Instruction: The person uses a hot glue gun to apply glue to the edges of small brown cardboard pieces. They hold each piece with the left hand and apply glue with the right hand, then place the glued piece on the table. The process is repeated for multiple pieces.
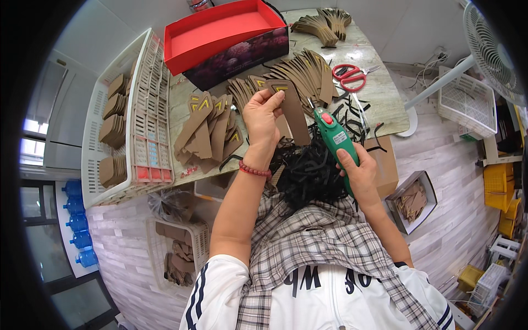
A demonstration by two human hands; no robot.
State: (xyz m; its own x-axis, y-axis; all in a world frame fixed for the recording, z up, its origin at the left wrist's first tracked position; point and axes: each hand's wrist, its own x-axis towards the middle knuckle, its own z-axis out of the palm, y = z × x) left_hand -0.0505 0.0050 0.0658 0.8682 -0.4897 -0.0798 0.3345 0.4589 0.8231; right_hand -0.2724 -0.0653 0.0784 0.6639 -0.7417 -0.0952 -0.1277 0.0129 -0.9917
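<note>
My left hand point(260, 120) pinches the top of a brown strap-shaped piece point(297, 122) with a yellow chevron at its tip. In my right hand point(360, 171) is a green handheld electric cutter point(331, 133) with a red button, its metal tip near the piece's right edge. Whether they touch, I cannot tell. Thin black strips point(311, 173) lie heaped over my lap at the table edge. Beyond my hands, similar brown pieces point(308, 71) are fanned out in a row. A looser pile of chevron-marked pieces point(201, 132) lies to the left.
Red-handled scissors point(352, 82) rest on the table point(379, 104) at the right. A white plastic crate point(148, 126) with brown stacks stands left, and a red-lined box point(225, 30) sits behind. A fan point(489, 49) rises at far right. Below are a grey box point(432, 187) and another crate point(201, 239).
</note>
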